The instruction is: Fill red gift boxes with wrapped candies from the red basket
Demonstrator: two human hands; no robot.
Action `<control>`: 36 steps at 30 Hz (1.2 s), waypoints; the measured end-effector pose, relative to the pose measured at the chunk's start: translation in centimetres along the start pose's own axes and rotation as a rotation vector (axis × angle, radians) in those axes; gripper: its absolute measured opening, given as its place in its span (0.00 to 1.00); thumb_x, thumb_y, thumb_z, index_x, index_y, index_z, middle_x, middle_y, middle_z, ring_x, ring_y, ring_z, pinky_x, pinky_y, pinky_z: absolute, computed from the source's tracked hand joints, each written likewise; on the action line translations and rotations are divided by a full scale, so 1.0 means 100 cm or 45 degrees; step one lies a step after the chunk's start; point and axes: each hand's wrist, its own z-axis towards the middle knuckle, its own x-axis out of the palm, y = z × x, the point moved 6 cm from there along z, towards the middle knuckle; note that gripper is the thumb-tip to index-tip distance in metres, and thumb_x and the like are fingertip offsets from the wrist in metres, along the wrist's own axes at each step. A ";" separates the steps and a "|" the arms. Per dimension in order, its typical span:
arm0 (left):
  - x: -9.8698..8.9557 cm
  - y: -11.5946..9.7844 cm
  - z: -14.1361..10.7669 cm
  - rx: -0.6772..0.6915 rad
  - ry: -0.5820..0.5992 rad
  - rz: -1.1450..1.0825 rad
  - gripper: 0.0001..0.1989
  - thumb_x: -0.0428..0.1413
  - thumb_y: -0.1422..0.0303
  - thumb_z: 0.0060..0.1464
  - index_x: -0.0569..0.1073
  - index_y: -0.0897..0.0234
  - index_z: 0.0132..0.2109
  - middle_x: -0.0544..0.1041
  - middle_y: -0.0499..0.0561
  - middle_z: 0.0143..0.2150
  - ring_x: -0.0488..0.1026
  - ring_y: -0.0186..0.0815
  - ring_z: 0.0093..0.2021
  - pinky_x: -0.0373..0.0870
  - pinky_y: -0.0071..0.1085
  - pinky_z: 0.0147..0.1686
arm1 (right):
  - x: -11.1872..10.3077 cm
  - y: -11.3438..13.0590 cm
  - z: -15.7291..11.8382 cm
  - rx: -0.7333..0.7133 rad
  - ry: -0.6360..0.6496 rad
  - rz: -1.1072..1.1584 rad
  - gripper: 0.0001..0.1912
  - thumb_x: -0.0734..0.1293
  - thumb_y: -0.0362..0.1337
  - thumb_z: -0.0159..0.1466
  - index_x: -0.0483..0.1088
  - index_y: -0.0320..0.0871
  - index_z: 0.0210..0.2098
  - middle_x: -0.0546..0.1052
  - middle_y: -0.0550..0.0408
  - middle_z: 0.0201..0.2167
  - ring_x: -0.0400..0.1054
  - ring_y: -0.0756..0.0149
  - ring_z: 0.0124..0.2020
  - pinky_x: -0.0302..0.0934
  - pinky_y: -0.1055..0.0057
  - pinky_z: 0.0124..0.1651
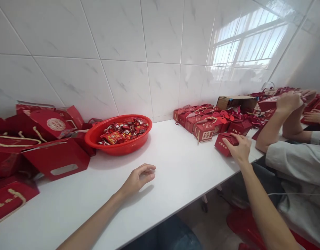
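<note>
Frame right: my right hand [240, 149] grips an angular cardboard gift box [221, 145]. Lower centre: my left hand [138, 177] curves open.

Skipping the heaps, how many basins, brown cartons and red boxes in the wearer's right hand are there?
Basin: 1
Brown carton: 1
Red box in right hand: 1
Total: 3
</note>
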 end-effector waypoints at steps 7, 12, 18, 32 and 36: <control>0.000 0.002 0.001 0.033 -0.028 -0.063 0.15 0.61 0.56 0.53 0.78 0.63 0.41 0.79 0.55 0.42 0.76 0.41 0.42 0.73 0.39 0.48 | 0.056 -0.028 0.052 0.001 0.175 0.099 0.24 0.68 0.51 0.53 0.73 0.39 0.41 0.71 0.38 0.47 0.59 0.45 0.55 0.49 0.48 0.61; -0.001 -0.001 0.000 0.064 -0.024 -0.060 0.13 0.61 0.58 0.53 0.79 0.63 0.39 0.79 0.55 0.42 0.75 0.40 0.42 0.73 0.38 0.47 | 0.070 -0.024 0.065 -0.051 0.201 0.208 0.22 0.69 0.53 0.53 0.69 0.42 0.37 0.69 0.40 0.46 0.58 0.48 0.54 0.48 0.49 0.61; 0.002 0.000 0.000 0.085 -0.032 -0.069 0.13 0.62 0.59 0.53 0.79 0.65 0.38 0.78 0.56 0.42 0.76 0.40 0.42 0.72 0.38 0.48 | 0.058 -0.024 0.062 -0.024 -0.003 0.336 0.22 0.73 0.53 0.52 0.66 0.43 0.35 0.69 0.35 0.48 0.57 0.43 0.58 0.47 0.42 0.60; -0.073 -0.058 -0.035 0.273 -0.277 0.469 0.09 0.58 0.64 0.58 0.79 0.62 0.41 0.80 0.55 0.44 0.77 0.39 0.45 0.72 0.36 0.50 | 0.057 0.242 -0.092 -1.167 0.405 1.036 0.17 0.66 0.33 0.64 0.67 0.44 0.53 0.77 0.45 0.45 0.72 0.54 0.50 0.68 0.55 0.51; -0.172 -0.077 -0.090 0.255 -1.018 0.541 0.11 0.59 0.60 0.55 0.79 0.63 0.38 0.81 0.54 0.43 0.78 0.41 0.45 0.74 0.37 0.50 | 0.064 0.259 -0.160 -1.442 0.671 1.207 0.19 0.64 0.29 0.64 0.66 0.42 0.54 0.78 0.45 0.45 0.72 0.56 0.52 0.71 0.58 0.51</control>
